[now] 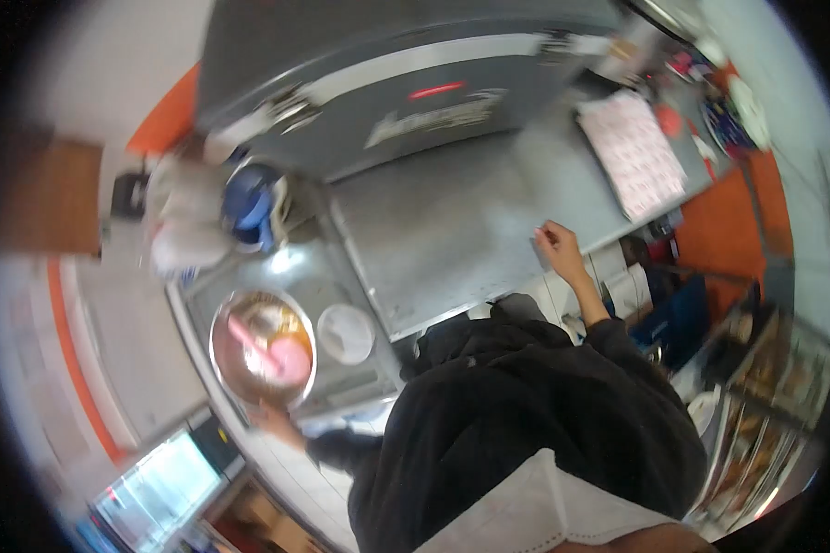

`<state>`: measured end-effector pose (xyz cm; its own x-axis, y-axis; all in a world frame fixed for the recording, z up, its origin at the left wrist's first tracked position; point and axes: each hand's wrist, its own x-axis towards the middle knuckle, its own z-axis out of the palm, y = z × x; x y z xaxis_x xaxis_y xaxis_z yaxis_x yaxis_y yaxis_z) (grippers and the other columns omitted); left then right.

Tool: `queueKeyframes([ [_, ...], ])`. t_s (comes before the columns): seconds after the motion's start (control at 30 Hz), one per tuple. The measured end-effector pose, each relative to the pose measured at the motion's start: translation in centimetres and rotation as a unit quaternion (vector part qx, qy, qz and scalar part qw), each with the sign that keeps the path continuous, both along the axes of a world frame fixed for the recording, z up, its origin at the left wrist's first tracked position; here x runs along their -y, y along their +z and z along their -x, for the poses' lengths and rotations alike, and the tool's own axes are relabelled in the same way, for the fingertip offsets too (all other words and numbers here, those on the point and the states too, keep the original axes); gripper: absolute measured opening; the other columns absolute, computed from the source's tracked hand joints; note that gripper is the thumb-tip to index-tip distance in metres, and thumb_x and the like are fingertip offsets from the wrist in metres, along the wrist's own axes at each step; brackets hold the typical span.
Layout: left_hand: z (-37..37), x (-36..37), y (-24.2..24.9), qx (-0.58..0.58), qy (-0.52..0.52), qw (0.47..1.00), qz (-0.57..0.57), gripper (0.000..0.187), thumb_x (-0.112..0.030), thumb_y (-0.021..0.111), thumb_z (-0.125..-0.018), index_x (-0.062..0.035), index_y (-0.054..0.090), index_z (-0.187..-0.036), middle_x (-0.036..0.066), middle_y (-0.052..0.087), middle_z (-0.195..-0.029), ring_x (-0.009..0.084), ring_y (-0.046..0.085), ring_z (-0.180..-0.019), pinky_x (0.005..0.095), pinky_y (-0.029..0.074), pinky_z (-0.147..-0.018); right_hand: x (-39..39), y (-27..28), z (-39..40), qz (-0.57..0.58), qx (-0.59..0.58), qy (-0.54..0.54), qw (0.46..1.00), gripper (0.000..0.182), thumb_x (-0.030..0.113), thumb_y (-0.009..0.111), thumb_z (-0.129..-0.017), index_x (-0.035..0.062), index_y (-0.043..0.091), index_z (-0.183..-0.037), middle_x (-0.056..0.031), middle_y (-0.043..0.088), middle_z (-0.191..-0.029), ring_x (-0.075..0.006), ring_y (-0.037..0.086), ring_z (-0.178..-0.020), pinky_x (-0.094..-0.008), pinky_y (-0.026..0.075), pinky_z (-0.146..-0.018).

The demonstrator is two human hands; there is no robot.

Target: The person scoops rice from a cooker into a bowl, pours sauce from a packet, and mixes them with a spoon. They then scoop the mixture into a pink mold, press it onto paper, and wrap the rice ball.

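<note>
My left hand (272, 419) is at the lower rim of a steel mixing bowl (229, 376), its fingers closed against the rim and partly hidden. Inside the bowl lie a pink spatula-like utensil (289, 360), a white powdery heap and something orange-yellow. Just right of the bowl, a round whitish tub (346, 334) stands on the same metal worktop (355, 382). Over the front edge of the steel counter (433, 221), my right hand (560, 247) hangs with loosely bent fingers. Nothing shows in it.
A large grey machine (433, 101) with latches stands behind the counter. A blue container (252, 198) and clear bags (184, 221) sit at back left. To the right is a pink-and-white patterned package (634, 155). A glass-sided rack (756, 396) is at lower right, a lit screen (157, 488) at lower left.
</note>
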<state>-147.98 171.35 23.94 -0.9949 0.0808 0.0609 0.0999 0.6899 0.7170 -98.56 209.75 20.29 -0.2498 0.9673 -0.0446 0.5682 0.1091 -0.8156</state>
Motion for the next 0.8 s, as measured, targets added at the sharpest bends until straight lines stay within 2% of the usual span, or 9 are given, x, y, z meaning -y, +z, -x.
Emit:
queueKeyframes([
  [0.2,-6.9,-6.5,12.2,0.044,-0.156,0.981,0.107,0.064,-0.034,0.051,-0.091,0.003,0.027,-0.137,0.019,0.034,-0.137,0.0262,0.042,-0.119,0.0333,0.036,-0.097,1.9,-1.6,-6.8,0.036,-0.037,-0.112,0.992,0.023,0.017,0.054,-0.089,0.0002,0.053,-0.073,-0.0022,0.055,-0.062,-0.0056,0.049,-0.056,-0.0216,0.039,-0.052],
  [0.3,-13.2,-13.7,14.5,0.051,-0.296,0.94,0.161,0.064,-0.032,0.052,-0.091,0.0021,0.026,-0.137,0.019,0.033,-0.137,0.0242,0.04,-0.12,0.0328,0.034,-0.099,3.9,-2.4,-10.2,0.02,-0.052,-0.128,0.99,0.026,0.023,0.055,-0.087,-0.0001,0.054,-0.076,-0.0114,0.053,-0.064,-0.0189,0.051,-0.059,-0.0313,0.041,-0.058],
  [0.43,-14.8,-20.7,0.1,0.244,-0.384,0.886,0.089,0.071,-0.029,0.056,-0.088,0.0051,0.02,-0.138,0.022,0.038,-0.133,0.0233,0.045,-0.115,0.0334,0.039,-0.093,5.2,-1.9,-16.2,0.079,-0.044,-0.134,0.987,0.025,0.023,0.055,-0.087,0.0,0.055,-0.078,-0.0109,0.055,-0.067,-0.0226,0.053,-0.063,-0.0309,0.042,-0.061],
  [0.47,-16.1,-21.5,-5.9,0.011,-0.475,0.879,0.038,0.067,-0.028,0.056,-0.087,0.0058,0.025,-0.136,0.021,0.051,-0.122,0.0246,0.054,-0.103,0.0341,0.045,-0.083,5.1,-2.4,-17.9,0.086,-0.046,-0.128,0.987,0.025,0.023,0.055,-0.087,0.0,0.055,-0.078,-0.0109,0.055,-0.067,-0.0226,0.053,-0.063,-0.0309,0.042,-0.061],
  [0.5,-20.2,-25.1,-4.8,0.086,-0.452,0.876,0.148,0.066,-0.03,0.054,-0.088,0.0065,0.027,-0.135,0.02,0.059,-0.11,0.0246,0.059,-0.094,0.0344,0.048,-0.078,5.0,-3.9,-19.9,0.026,-0.046,-0.149,0.987,0.023,0.02,0.055,-0.088,0.0001,0.054,-0.077,-0.0062,0.055,-0.065,-0.0144,0.051,-0.06,-0.0264,0.041,-0.057],
  [0.53,-22.2,-26.4,-8.8,0.252,-0.44,0.862,-0.001,0.069,-0.032,0.054,-0.088,0.0073,0.024,-0.135,0.019,0.06,-0.109,0.0229,0.06,-0.09,0.0332,0.047,-0.076,5.1,-5.2,-21.4,-0.028,-0.05,-0.163,0.985,0.022,0.017,0.054,-0.089,0.0001,0.053,-0.075,-0.0014,0.055,-0.063,-0.0062,0.049,-0.057,-0.022,0.04,-0.054],
  [0.63,-32.6,-31.8,-9.9,0.225,-0.403,0.88,-0.111,0.076,-0.036,0.057,-0.087,0.011,0.021,-0.134,0.021,0.057,-0.097,0.0198,0.059,-0.072,0.0274,0.049,-0.058,3.1,-1.6,-24.7,0.074,-0.085,-0.172,0.979,0.023,0.019,0.053,-0.089,-0.0002,0.056,-0.078,-0.0046,0.058,-0.069,-0.0105,0.053,-0.064,-0.0243,0.042,-0.06],
  [0.7,-37.9,-34.8,-2.4,0.336,-0.394,0.855,0.007,0.069,-0.034,0.054,-0.088,0.0036,0.02,-0.135,0.026,0.053,-0.109,0.0179,0.061,-0.063,0.0301,0.052,-0.062,1.7,-0.9,-26.5,0.094,-0.068,-0.16,0.98,0.022,0.019,0.053,-0.09,0.0,0.057,-0.078,-0.0041,0.058,-0.068,-0.0089,0.053,-0.065,-0.0239,0.042,-0.059],
  [0.8,-41.0,-35.9,2.3,0.282,-0.408,0.867,0.058,0.06,-0.034,0.05,-0.091,-0.0008,0.025,-0.134,0.026,0.053,-0.113,0.0211,0.063,-0.071,0.0364,0.05,-0.072,-1.3,-0.6,-28.4,0.086,-0.064,-0.129,0.986,0.023,0.019,0.053,-0.09,0.0,0.056,-0.077,-0.0041,0.057,-0.066,-0.0083,0.053,-0.062,-0.0232,0.041,-0.057],
])
